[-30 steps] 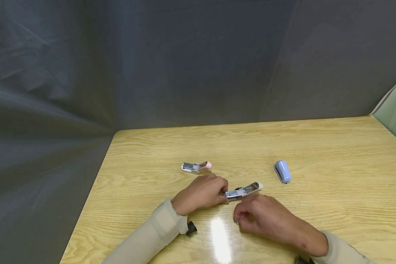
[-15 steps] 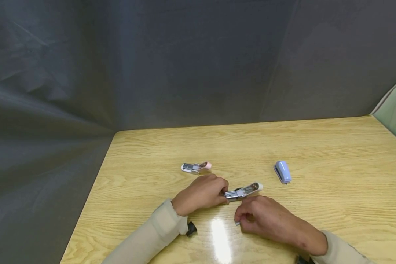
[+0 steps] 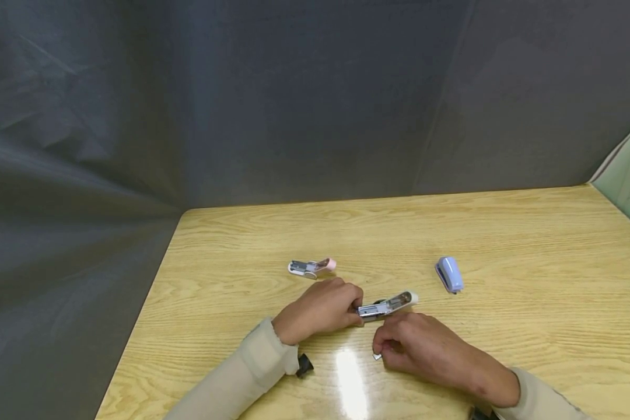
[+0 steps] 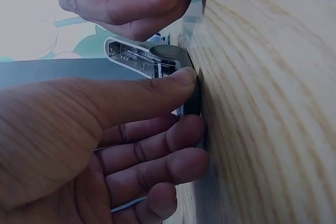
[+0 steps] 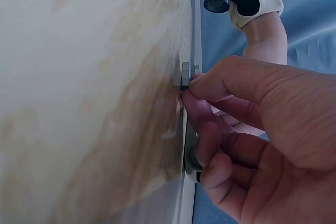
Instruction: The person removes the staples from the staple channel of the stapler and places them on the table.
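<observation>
My left hand (image 3: 322, 309) holds the base of a stapler (image 3: 400, 301) near the middle of the wooden table. The stapler's white-tipped top is swung back, so its metal staple channel shows. In the left wrist view, the thumb (image 4: 181, 77) presses the dark base from the side. Just right of and nearer than the stapler, my right hand (image 3: 425, 350) pinches a short silvery strip of staples (image 3: 377, 356) between thumb and forefinger, low over the table. The right wrist view shows the strip (image 5: 185, 74) at the fingertips, its other end hidden by them.
Farther back lies a pink-and-white stapler (image 3: 311, 267), also folded open. A lavender stapler (image 3: 450, 274) stands closed to the right. Dark sheeting (image 3: 315, 105) rises behind the table (image 3: 530, 262) and along its left side.
More of the staple strip now shows below my right fingertips, and the right hand has shifted only slightly. My left hand and the stapler stay in place.
</observation>
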`<action>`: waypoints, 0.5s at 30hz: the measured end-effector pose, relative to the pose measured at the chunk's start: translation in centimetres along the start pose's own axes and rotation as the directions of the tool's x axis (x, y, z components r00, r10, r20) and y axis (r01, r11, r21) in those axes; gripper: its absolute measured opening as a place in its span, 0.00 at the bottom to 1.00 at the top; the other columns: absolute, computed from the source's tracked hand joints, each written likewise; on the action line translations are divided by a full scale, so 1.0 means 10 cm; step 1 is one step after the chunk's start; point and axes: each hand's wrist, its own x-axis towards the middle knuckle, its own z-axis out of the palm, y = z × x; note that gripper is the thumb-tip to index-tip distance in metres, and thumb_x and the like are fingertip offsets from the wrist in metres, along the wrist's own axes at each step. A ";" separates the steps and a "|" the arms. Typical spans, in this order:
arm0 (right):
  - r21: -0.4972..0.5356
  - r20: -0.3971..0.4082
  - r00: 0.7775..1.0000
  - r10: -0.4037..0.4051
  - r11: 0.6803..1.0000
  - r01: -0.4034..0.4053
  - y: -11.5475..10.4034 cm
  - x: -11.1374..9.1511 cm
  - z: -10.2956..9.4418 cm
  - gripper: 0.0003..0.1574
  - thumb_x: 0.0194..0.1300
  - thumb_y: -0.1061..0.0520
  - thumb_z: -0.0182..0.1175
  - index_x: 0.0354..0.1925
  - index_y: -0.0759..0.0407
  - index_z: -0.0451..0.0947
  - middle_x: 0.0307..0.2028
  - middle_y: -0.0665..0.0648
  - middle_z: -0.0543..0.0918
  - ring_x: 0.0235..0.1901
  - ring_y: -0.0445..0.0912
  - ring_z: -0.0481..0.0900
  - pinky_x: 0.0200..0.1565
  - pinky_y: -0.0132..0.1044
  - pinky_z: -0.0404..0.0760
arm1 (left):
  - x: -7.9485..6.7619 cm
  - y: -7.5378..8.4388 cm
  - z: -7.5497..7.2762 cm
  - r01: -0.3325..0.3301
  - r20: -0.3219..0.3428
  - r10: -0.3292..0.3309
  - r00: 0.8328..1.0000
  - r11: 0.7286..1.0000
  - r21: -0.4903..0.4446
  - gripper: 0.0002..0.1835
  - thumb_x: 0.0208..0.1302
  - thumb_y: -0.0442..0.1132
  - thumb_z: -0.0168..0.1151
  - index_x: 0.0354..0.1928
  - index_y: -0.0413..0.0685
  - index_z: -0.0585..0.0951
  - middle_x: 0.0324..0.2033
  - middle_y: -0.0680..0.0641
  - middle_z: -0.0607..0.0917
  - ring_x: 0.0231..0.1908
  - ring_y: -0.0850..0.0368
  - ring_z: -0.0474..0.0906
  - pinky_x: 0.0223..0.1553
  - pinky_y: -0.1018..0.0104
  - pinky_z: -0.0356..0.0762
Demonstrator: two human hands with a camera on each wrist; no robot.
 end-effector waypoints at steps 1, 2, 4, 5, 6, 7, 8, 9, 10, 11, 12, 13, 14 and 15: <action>-0.001 0.001 1.000 0.000 1.000 0.000 0.00 0.00 0.00 0.17 0.57 0.67 0.68 0.33 0.42 0.84 0.32 0.35 0.78 0.31 0.30 0.73 0.31 0.28 0.75 | 0.00 0.00 0.00 0.000 -0.001 0.000 1.000 1.000 0.000 0.16 0.63 0.46 0.76 0.25 0.56 0.76 0.18 0.60 0.73 0.20 0.67 0.64 0.25 0.73 0.64; 0.001 0.002 1.000 -0.001 1.000 0.001 0.00 0.00 0.00 0.17 0.57 0.67 0.68 0.33 0.42 0.84 0.32 0.35 0.78 0.30 0.30 0.73 0.31 0.28 0.75 | 0.00 0.00 0.00 0.000 0.000 0.000 1.000 1.000 0.000 0.16 0.63 0.46 0.76 0.24 0.56 0.76 0.18 0.60 0.73 0.20 0.67 0.64 0.25 0.72 0.64; 0.005 0.003 1.000 -0.004 1.000 0.004 0.01 0.00 0.00 0.17 0.57 0.67 0.67 0.33 0.43 0.84 0.32 0.35 0.78 0.31 0.30 0.73 0.31 0.28 0.75 | 0.00 0.00 0.01 0.001 0.001 -0.001 1.000 1.000 -0.002 0.16 0.63 0.46 0.76 0.25 0.56 0.76 0.18 0.60 0.73 0.20 0.67 0.64 0.25 0.72 0.64; 0.005 0.003 1.000 -0.007 1.000 0.007 0.01 0.00 0.00 0.17 0.57 0.67 0.67 0.33 0.43 0.84 0.32 0.35 0.78 0.31 0.30 0.73 0.32 0.28 0.75 | 0.00 0.00 0.01 0.001 0.001 -0.001 1.000 1.000 -0.002 0.16 0.63 0.46 0.76 0.25 0.56 0.76 0.18 0.60 0.73 0.20 0.67 0.64 0.25 0.72 0.64; 0.003 0.001 1.000 -0.010 1.000 0.010 0.01 -0.01 0.00 0.16 0.57 0.67 0.67 0.33 0.43 0.84 0.33 0.35 0.78 0.31 0.30 0.73 0.32 0.28 0.75 | 0.00 0.00 0.01 0.002 0.000 -0.002 1.000 1.000 -0.005 0.16 0.63 0.46 0.76 0.25 0.56 0.77 0.18 0.60 0.73 0.20 0.67 0.65 0.25 0.72 0.64; 0.000 -0.003 1.000 -0.016 1.000 0.016 0.01 -0.01 0.00 0.16 0.57 0.67 0.67 0.33 0.44 0.84 0.33 0.35 0.78 0.31 0.30 0.73 0.32 0.28 0.75 | 0.00 0.00 0.01 0.002 0.000 -0.002 1.000 1.000 -0.005 0.15 0.63 0.46 0.76 0.26 0.56 0.77 0.18 0.60 0.73 0.20 0.67 0.65 0.25 0.72 0.64; -0.003 -0.008 1.000 -0.022 1.000 0.022 0.01 -0.01 0.00 0.16 0.57 0.67 0.67 0.33 0.44 0.84 0.33 0.36 0.78 0.31 0.30 0.73 0.32 0.28 0.75 | -0.01 0.00 0.01 0.001 0.000 -0.001 1.000 1.000 -0.001 0.15 0.64 0.46 0.76 0.26 0.56 0.77 0.18 0.60 0.73 0.20 0.66 0.65 0.25 0.72 0.64; -0.009 -0.014 0.999 -0.030 1.000 0.030 0.01 -0.01 0.00 0.16 0.57 0.67 0.68 0.33 0.44 0.84 0.33 0.36 0.78 0.32 0.30 0.73 0.32 0.27 0.75 | -0.01 0.00 0.01 0.001 0.001 -0.001 1.000 1.000 0.004 0.15 0.64 0.46 0.76 0.26 0.56 0.77 0.18 0.60 0.73 0.20 0.66 0.65 0.24 0.72 0.65; -0.017 -0.021 0.999 -0.038 0.999 0.037 0.00 -0.01 0.00 0.16 0.57 0.67 0.68 0.33 0.44 0.84 0.33 0.36 0.78 0.32 0.30 0.73 0.32 0.27 0.75 | -0.01 0.00 0.01 0.000 0.000 0.000 1.000 1.000 0.013 0.14 0.64 0.46 0.76 0.27 0.56 0.78 0.18 0.60 0.73 0.20 0.66 0.65 0.24 0.72 0.65; -0.023 -0.027 0.999 -0.045 0.999 0.044 0.00 -0.01 0.00 0.16 0.57 0.67 0.68 0.33 0.44 0.83 0.33 0.36 0.78 0.32 0.30 0.73 0.33 0.27 0.75 | -0.01 0.01 0.01 0.001 0.000 -0.001 1.000 1.000 0.021 0.14 0.64 0.46 0.75 0.27 0.55 0.78 0.18 0.60 0.73 0.20 0.67 0.65 0.24 0.72 0.65; -0.029 -0.033 0.998 -0.052 0.998 0.051 0.00 -0.01 0.00 0.16 0.57 0.67 0.68 0.33 0.44 0.83 0.33 0.36 0.78 0.32 0.30 0.73 0.33 0.27 0.75 | -0.01 0.01 0.01 0.001 0.001 -0.001 1.000 1.000 0.029 0.14 0.64 0.46 0.75 0.27 0.55 0.78 0.18 0.60 0.73 0.20 0.67 0.65 0.24 0.72 0.65; -0.034 -0.038 0.998 -0.058 0.998 0.057 0.00 -0.01 0.00 0.16 0.57 0.67 0.68 0.33 0.44 0.83 0.33 0.36 0.78 0.32 0.30 0.73 0.33 0.26 0.75 | -0.01 0.02 0.01 0.001 0.002 -0.001 1.000 0.999 0.040 0.14 0.64 0.47 0.75 0.28 0.55 0.78 0.18 0.60 0.73 0.20 0.67 0.65 0.24 0.72 0.65; -0.038 -0.043 0.997 -0.060 0.998 0.059 -0.01 -0.01 0.00 0.15 0.58 0.67 0.68 0.33 0.44 0.83 0.33 0.36 0.78 0.32 0.30 0.73 0.33 0.26 0.75 | -0.01 0.02 0.01 0.000 0.003 0.000 1.000 0.999 0.048 0.14 0.64 0.47 0.75 0.28 0.55 0.78 0.18 0.60 0.73 0.20 0.67 0.65 0.24 0.72 0.65; -0.041 -0.046 0.997 -0.061 0.997 0.059 -0.01 -0.01 0.00 0.15 0.58 0.66 0.69 0.33 0.44 0.83 0.33 0.36 0.78 0.32 0.30 0.73 0.33 0.26 0.75 | -0.01 0.02 0.01 0.000 0.003 0.000 1.000 0.999 0.054 0.14 0.64 0.47 0.75 0.28 0.55 0.78 0.18 0.60 0.73 0.20 0.67 0.65 0.23 0.72 0.65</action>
